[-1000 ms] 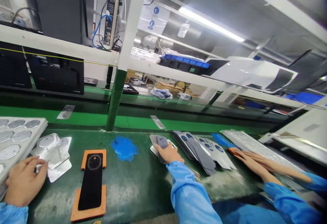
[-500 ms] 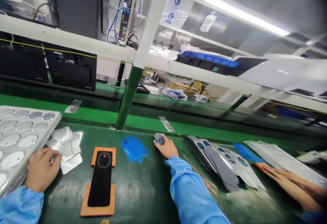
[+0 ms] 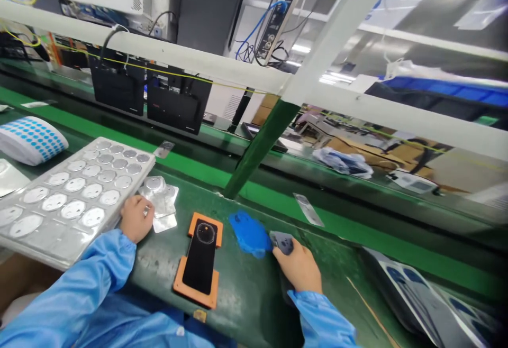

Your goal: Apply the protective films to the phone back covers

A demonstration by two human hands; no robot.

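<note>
My right hand (image 3: 301, 267) is closed around a dark phone back cover (image 3: 282, 242), whose grey top end with round camera marks shows past the fingers. Most of the cover is hidden under the hand. My left hand (image 3: 137, 220) has its fingers curled together, with a small shiny bit at the fingertips that I cannot make out. Beside it lies a loose pile of clear and silvery film pieces (image 3: 163, 208). Between the hands, a black phone back cover (image 3: 200, 263) with a round camera area lies on an orange fixture (image 3: 182, 285).
A white tray of round silvery pieces (image 3: 51, 247) stands at left, a roll with blue dots (image 3: 35, 139) behind it. A blue flat patch (image 3: 250, 234) lies mid-bench. Stacked grey phone panels (image 3: 413, 295) are at right. A green post (image 3: 262, 147) rises behind.
The view has swung left, so the bench things appear further right and more of the tray shows. My right hand and its cover are now closer to the blue patch.
</note>
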